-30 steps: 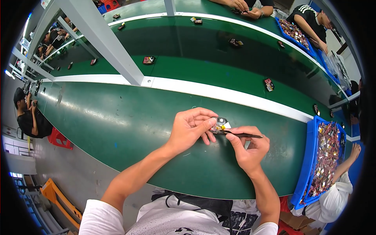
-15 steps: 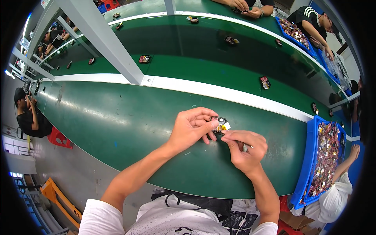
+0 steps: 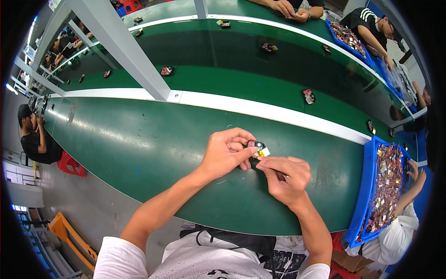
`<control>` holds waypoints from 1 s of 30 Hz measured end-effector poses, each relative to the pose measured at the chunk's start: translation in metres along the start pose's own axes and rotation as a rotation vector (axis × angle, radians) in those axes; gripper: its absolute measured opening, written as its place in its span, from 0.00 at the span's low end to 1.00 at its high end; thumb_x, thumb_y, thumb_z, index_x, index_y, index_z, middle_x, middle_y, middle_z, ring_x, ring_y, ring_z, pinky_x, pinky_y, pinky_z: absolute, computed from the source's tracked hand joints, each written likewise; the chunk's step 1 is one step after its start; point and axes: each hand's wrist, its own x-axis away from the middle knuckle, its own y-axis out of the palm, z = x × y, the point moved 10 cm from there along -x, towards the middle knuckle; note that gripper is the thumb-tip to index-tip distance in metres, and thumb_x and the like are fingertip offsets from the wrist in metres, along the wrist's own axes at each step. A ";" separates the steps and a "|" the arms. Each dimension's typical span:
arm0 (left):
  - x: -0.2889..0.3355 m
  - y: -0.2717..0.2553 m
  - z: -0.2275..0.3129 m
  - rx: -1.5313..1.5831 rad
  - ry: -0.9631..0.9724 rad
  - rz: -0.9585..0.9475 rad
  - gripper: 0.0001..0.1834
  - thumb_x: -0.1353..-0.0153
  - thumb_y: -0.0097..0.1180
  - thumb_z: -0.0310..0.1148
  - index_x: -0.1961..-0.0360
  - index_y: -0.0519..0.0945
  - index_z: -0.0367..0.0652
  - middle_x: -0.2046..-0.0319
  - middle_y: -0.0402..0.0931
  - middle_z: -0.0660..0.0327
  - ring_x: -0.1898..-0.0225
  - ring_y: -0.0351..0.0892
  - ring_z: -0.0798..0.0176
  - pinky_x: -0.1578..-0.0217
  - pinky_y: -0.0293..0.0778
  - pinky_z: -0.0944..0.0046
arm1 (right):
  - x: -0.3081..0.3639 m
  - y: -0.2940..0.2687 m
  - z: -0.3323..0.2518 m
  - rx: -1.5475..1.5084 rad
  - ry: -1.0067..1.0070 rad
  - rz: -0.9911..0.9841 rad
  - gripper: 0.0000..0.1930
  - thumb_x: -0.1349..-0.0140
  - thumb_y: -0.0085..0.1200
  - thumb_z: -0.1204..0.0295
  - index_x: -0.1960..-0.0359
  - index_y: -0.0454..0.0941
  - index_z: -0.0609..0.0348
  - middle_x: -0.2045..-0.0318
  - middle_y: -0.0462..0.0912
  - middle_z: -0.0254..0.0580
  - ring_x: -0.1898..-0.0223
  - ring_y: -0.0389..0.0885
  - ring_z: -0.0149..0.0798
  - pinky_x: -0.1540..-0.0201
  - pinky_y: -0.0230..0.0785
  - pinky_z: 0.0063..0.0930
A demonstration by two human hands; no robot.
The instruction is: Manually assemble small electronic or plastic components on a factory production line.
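Over the green worktop (image 3: 153,139), my left hand (image 3: 223,153) is closed around a small black-cased electronic unit (image 3: 255,144). Its inside shows red, yellow and white parts, and a white tab sticks out on the right. My right hand (image 3: 289,179) is pinched round a thin, dark, stick-like tool (image 3: 284,175), whose back end pokes out past the fingers. Its front end is hidden at my fingertips, which are against the unit's lower right edge. Whether the tool's tip touches the unit I cannot tell.
A blue tray (image 3: 362,204) heaped with small wired parts stands at the right edge. Beyond a white rail (image 3: 260,111), a green conveyor belt (image 3: 223,83) carries several similar units (image 3: 309,96). A grey metal post (image 3: 125,51) rises at the left. Co-workers sit around the line.
My right hand has shifted slightly left, closer to the unit, and less of the tool shows. The units on the belt have moved left. A co-worker's hand beside the blue tray has moved.
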 end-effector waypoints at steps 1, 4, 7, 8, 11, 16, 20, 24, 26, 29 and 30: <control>0.000 0.000 -0.001 -0.003 -0.009 0.001 0.11 0.37 0.62 0.20 0.54 0.78 0.28 0.70 0.84 0.55 0.77 0.84 0.68 0.78 0.80 0.71 | 0.001 0.000 0.000 0.002 -0.007 0.004 0.07 0.49 0.69 0.82 0.72 0.85 0.56 0.73 0.90 0.36 0.84 0.78 0.25 0.82 0.57 0.18; -0.001 -0.002 -0.003 0.004 -0.018 0.001 0.11 0.37 0.62 0.20 0.54 0.78 0.28 0.70 0.84 0.54 0.77 0.84 0.68 0.77 0.81 0.71 | 0.000 -0.001 -0.001 0.009 0.007 -0.003 0.07 0.50 0.70 0.82 0.71 0.85 0.55 0.73 0.89 0.35 0.83 0.80 0.26 0.81 0.59 0.19; -0.002 -0.001 -0.004 0.010 -0.030 -0.001 0.11 0.38 0.62 0.19 0.55 0.78 0.28 0.70 0.84 0.54 0.77 0.84 0.68 0.77 0.81 0.71 | 0.001 -0.001 0.001 -0.004 0.030 -0.002 0.07 0.50 0.70 0.81 0.71 0.86 0.55 0.74 0.89 0.34 0.81 0.82 0.28 0.81 0.60 0.20; -0.002 -0.001 -0.005 0.008 -0.040 0.000 0.11 0.38 0.62 0.19 0.55 0.78 0.28 0.70 0.84 0.54 0.77 0.84 0.68 0.77 0.81 0.71 | 0.001 -0.002 0.002 -0.024 0.033 0.009 0.07 0.49 0.70 0.81 0.71 0.86 0.55 0.74 0.89 0.33 0.81 0.82 0.28 0.82 0.59 0.21; -0.003 -0.001 -0.005 -0.024 -0.051 0.000 0.10 0.39 0.62 0.18 0.56 0.79 0.28 0.70 0.84 0.54 0.77 0.84 0.68 0.77 0.80 0.71 | 0.003 0.001 0.006 -0.049 0.053 -0.009 0.07 0.49 0.70 0.81 0.71 0.85 0.55 0.74 0.88 0.33 0.82 0.81 0.28 0.82 0.59 0.21; -0.010 -0.008 -0.003 -0.060 -0.025 0.063 0.09 0.39 0.61 0.18 0.57 0.79 0.27 0.71 0.84 0.54 0.77 0.84 0.67 0.77 0.81 0.70 | 0.001 -0.007 -0.001 0.011 -0.015 0.065 0.08 0.51 0.71 0.81 0.70 0.85 0.57 0.73 0.89 0.37 0.83 0.79 0.29 0.82 0.61 0.21; -0.047 -0.045 0.021 -0.176 0.137 0.273 0.09 0.38 0.60 0.20 0.57 0.79 0.26 0.72 0.83 0.53 0.77 0.85 0.64 0.75 0.81 0.68 | -0.001 -0.027 0.004 0.021 0.004 0.184 0.10 0.52 0.72 0.81 0.70 0.84 0.58 0.72 0.89 0.40 0.80 0.83 0.31 0.81 0.63 0.21; -0.103 -0.081 0.067 -0.391 0.270 0.447 0.10 0.37 0.62 0.25 0.59 0.81 0.26 0.70 0.83 0.51 0.77 0.85 0.61 0.74 0.81 0.64 | -0.002 -0.034 0.002 0.032 -0.043 0.239 0.10 0.52 0.72 0.81 0.70 0.84 0.58 0.71 0.89 0.40 0.78 0.84 0.32 0.81 0.64 0.21; -0.123 -0.127 0.079 -0.763 0.321 0.579 0.14 0.37 0.63 0.32 0.61 0.82 0.28 0.69 0.82 0.46 0.75 0.85 0.50 0.72 0.81 0.55 | -0.005 -0.025 -0.010 0.086 -0.144 0.209 0.10 0.53 0.72 0.81 0.70 0.84 0.58 0.71 0.89 0.39 0.78 0.84 0.32 0.81 0.63 0.21; -0.117 -0.099 0.110 -1.312 0.522 0.812 0.16 0.35 0.61 0.39 0.65 0.84 0.33 0.68 0.78 0.42 0.69 0.81 0.35 0.67 0.78 0.44 | -0.004 -0.027 -0.012 0.118 -0.183 0.202 0.11 0.54 0.73 0.82 0.69 0.84 0.59 0.70 0.89 0.40 0.84 0.78 0.29 0.82 0.59 0.20; -0.115 -0.081 0.116 -1.337 0.569 0.821 0.14 0.34 0.59 0.38 0.65 0.85 0.35 0.68 0.78 0.43 0.69 0.81 0.36 0.67 0.78 0.44 | -0.002 -0.029 -0.010 0.131 -0.176 0.209 0.11 0.54 0.73 0.81 0.70 0.84 0.58 0.70 0.89 0.39 0.84 0.77 0.29 0.82 0.58 0.21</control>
